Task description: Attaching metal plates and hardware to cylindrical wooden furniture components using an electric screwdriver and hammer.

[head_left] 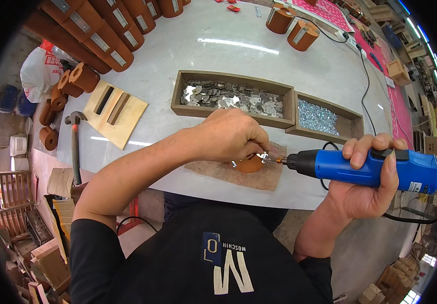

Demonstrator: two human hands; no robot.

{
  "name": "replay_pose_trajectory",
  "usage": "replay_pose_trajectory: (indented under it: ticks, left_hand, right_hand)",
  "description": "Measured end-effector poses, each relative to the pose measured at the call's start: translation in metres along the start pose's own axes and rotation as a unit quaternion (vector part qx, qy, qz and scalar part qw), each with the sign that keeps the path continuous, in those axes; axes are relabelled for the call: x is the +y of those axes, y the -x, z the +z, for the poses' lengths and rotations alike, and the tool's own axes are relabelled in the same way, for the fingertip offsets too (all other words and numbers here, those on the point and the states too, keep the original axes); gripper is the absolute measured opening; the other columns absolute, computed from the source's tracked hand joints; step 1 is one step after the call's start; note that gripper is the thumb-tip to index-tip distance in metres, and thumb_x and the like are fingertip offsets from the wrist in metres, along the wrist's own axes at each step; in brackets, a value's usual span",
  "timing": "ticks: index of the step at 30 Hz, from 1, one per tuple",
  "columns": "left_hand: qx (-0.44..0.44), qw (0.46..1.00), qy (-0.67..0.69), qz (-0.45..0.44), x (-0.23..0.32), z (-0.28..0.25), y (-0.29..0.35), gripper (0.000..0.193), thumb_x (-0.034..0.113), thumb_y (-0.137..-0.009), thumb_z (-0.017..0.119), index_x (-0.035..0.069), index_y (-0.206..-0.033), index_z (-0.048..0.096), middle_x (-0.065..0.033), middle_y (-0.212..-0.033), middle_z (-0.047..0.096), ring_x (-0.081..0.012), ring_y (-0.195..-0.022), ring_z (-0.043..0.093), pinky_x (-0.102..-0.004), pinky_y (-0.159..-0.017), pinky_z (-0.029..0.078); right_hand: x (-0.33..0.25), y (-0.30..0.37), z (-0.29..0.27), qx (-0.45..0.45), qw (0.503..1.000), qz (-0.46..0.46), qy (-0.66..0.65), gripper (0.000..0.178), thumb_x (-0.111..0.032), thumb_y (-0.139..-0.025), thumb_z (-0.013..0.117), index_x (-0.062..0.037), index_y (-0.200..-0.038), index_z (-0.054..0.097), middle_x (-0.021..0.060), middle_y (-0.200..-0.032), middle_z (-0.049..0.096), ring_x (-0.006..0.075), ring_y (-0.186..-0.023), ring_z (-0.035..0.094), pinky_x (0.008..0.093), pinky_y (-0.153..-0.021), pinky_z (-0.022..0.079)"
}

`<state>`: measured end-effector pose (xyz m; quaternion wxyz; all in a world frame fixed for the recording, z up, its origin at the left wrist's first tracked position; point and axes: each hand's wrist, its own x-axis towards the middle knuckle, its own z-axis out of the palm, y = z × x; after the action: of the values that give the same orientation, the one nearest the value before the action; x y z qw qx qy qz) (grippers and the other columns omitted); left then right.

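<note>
My right hand [363,177] is wrapped round a blue electric screwdriver [375,167] with a black nose, held level and pointing left. Its bit ends close to a shiny metal piece on an orange-brown round workpiece [249,164]. That workpiece rests on a worn brown cloth [218,175] near the table's front edge. Over it, my left hand [236,134] is closed, thumb and fingers pinched together at the metal piece; what they hold is hidden. Just beyond lies a wooden tray [178,99] of flat metal plates, joined to a smaller tray [353,126] of small screws.
Brown cylinders [109,45] with metal plates are stacked at the far left; two more cylinders [302,35] stand far right. At left are a hammer [75,147] and a wooden board [127,114] bearing two strips. A black cable [365,86] runs along the right.
</note>
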<state>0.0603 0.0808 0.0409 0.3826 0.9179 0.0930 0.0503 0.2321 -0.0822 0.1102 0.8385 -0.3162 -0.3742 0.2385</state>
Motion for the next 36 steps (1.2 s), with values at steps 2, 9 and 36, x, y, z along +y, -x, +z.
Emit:
replay_pose_trajectory:
  ticks: [2, 9, 36]
  left_hand:
    - [0.009, 1.000, 0.007, 0.004, 0.000, 0.001, 0.000, 0.014, 0.017, -0.084, 0.073, 0.020, -0.097, 0.079, -0.0071, -0.081, 0.074, -0.0267, -0.073, 0.069, -0.0397, -0.065, 0.052]
    - [0.010, 1.000, 0.016, 0.003, 0.003, 0.002, 0.003, 0.016, 0.011, -0.079, 0.074, 0.013, -0.095, 0.077, -0.0076, -0.087, 0.073, -0.0280, -0.080, 0.069, -0.0393, -0.068, 0.052]
    - [0.025, 0.999, 0.022, -0.026, 0.005, 0.002, 0.007, 0.017, 0.014, -0.081, 0.069, 0.017, -0.095, 0.077, -0.0092, -0.081, 0.072, -0.0302, -0.076, 0.069, -0.0414, -0.067, 0.053]
  right_hand:
    - [0.000, 0.000, 0.000, -0.002, 1.000, -0.002, 0.005, 0.033, -0.014, -0.093, 0.054, -0.0085, -0.126, 0.051, 0.0163, -0.103, 0.067, 0.0210, -0.067, 0.062, 0.0403, -0.070, 0.054]
    - [0.004, 0.004, 0.009, -0.025, 0.999, -0.012, 0.032, 0.036, -0.012, -0.093, 0.053, -0.0068, -0.127, 0.046, 0.0169, -0.103, 0.064, 0.0215, -0.067, 0.062, 0.0404, -0.070, 0.054]
    - [0.017, 0.003, 0.070, -0.092, 0.977, -0.003, 0.192, 0.039, -0.004, -0.087, 0.065, -0.0059, -0.119, 0.042, 0.0174, -0.088, 0.063, 0.0181, -0.062, 0.060, 0.0346, -0.061, 0.056]
